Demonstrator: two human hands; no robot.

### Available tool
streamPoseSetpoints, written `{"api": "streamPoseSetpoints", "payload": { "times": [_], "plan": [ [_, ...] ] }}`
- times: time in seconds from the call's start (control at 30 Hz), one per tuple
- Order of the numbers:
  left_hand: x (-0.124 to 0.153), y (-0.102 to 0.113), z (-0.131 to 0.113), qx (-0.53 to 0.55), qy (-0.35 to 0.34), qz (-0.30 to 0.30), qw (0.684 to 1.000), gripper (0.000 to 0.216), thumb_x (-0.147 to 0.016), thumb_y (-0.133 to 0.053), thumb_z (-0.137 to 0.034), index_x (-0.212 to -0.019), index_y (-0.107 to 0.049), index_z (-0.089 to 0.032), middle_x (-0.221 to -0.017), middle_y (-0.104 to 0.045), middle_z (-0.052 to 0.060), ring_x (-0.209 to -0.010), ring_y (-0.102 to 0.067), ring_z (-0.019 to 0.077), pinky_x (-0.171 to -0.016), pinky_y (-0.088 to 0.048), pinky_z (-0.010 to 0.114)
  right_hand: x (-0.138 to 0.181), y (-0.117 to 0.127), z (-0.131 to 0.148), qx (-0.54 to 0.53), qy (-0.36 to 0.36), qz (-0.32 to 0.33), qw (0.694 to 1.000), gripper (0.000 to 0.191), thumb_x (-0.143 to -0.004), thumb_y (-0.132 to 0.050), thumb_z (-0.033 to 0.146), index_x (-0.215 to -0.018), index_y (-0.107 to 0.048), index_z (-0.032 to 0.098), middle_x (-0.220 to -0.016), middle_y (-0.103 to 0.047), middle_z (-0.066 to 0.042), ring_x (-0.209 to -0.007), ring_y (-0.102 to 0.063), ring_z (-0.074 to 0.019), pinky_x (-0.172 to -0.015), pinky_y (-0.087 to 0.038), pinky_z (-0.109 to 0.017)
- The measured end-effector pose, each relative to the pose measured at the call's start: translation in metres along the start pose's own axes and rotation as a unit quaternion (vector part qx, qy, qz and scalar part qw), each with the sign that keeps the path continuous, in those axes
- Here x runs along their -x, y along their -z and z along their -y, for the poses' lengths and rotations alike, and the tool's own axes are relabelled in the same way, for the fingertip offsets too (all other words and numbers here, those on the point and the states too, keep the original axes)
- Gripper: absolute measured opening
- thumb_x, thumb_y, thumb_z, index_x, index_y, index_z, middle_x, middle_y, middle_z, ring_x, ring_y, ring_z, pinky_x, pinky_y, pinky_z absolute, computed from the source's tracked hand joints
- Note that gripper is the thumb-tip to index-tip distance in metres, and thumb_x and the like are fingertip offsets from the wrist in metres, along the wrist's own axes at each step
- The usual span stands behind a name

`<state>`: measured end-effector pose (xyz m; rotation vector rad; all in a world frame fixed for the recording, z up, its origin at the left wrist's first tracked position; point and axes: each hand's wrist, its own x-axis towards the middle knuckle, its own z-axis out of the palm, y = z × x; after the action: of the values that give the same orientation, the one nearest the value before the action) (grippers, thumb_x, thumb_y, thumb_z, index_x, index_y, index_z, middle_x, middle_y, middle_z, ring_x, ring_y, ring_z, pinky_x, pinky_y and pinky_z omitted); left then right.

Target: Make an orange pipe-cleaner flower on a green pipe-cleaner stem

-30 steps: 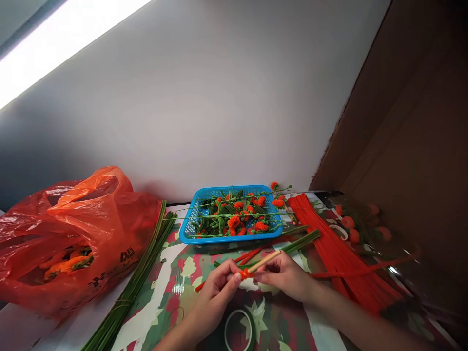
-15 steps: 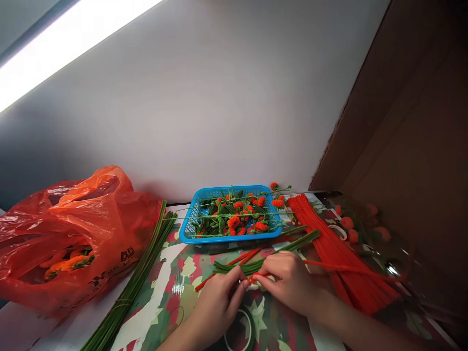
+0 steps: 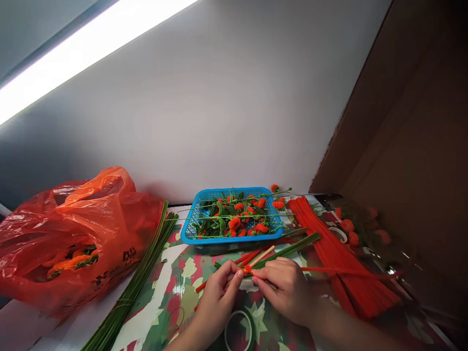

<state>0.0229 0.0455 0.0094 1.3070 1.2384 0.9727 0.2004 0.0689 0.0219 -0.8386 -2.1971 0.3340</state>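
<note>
My left hand (image 3: 219,290) is closed on a thin wooden stick (image 3: 263,254), which slants up and away to the right. A red-orange pipe cleaner (image 3: 247,268) is bent around the stick at my fingertips. Close beside it, my right hand (image 3: 287,287) pinches the same pipe cleaner, and its long tail runs out to the right past the wrist. Behind my hands lie green pipe cleaners (image 3: 300,245) and a few red ones. A roll of green tape (image 3: 251,334) rests on the table just below my hands.
A blue basket (image 3: 234,240) of orange-and-green pipe-cleaner flowers stands behind. On the left are a red plastic bag (image 3: 120,219) and a bundle of green pipe cleaners (image 3: 131,287). A red pipe-cleaner bundle (image 3: 343,263) and a white ring (image 3: 343,236) lie on the right.
The wooden stick now shows above my left fingers, with the red pipe cleaner looped around it. Before, only red pipe cleaner was visible between my fingertips. The view has shifted slightly.
</note>
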Motion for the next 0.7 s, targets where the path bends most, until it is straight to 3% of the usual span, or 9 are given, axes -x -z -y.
{"api": "streamPoseSetpoints", "payload": {
  "times": [0.17, 0.37, 0.5, 0.7],
  "plan": [
    [-0.001, 0.001, 0.0, 0.123, 0.024, 0.031, 0.992, 0.041, -0.079, -0.054, -0.057, -0.072, -0.041, -0.018, -0.055, -0.031, -0.009, -0.047, -0.021, 0.0055, -0.045, -0.017, 0.018, -0.002, 0.001, -0.001, -0.113, -0.097, 0.006, 0.989, 0.02, -0.086, -0.055, 0.028, -0.078, -0.071, 0.018, -0.056, -0.061, -0.001, -0.051, -0.05, -0.0111, -0.053, -0.036, -0.024],
    [0.001, 0.006, 0.0, 0.166, 0.021, 0.079, 0.983, 0.039, -0.081, -0.055, -0.054, -0.074, -0.041, -0.019, -0.051, -0.027, -0.011, -0.045, -0.016, 0.0049, -0.044, -0.013, 0.018, -0.004, 0.0, -0.008, -0.254, -0.227, 0.029, 0.94, 0.028, -0.08, -0.062, 0.037, -0.066, -0.071, 0.015, -0.059, -0.063, -0.003, -0.052, -0.049, -0.0114, -0.048, -0.036, -0.022],
    [0.003, 0.008, 0.0, 0.146, 0.017, 0.094, 0.985, 0.037, -0.082, -0.055, -0.052, -0.074, -0.042, -0.018, -0.052, -0.027, -0.01, -0.047, -0.017, 0.0054, -0.045, -0.013, 0.019, -0.005, -0.002, -0.011, -0.305, -0.252, 0.042, 0.917, 0.026, -0.079, -0.063, 0.038, -0.075, -0.073, 0.015, -0.067, -0.066, -0.004, -0.06, -0.055, -0.0139, -0.053, -0.041, -0.022],
    [0.005, 0.008, -0.002, 0.119, 0.002, 0.103, 0.988, 0.038, -0.083, -0.052, -0.053, -0.073, -0.042, -0.018, -0.055, -0.029, -0.008, -0.05, -0.021, 0.0064, -0.047, -0.016, 0.019, -0.008, 0.003, -0.01, -0.309, -0.239, 0.069, 0.918, 0.025, -0.076, -0.067, 0.039, -0.069, -0.072, 0.015, -0.064, -0.062, -0.003, -0.063, -0.053, -0.0141, -0.056, -0.04, -0.023]
  ]
}}
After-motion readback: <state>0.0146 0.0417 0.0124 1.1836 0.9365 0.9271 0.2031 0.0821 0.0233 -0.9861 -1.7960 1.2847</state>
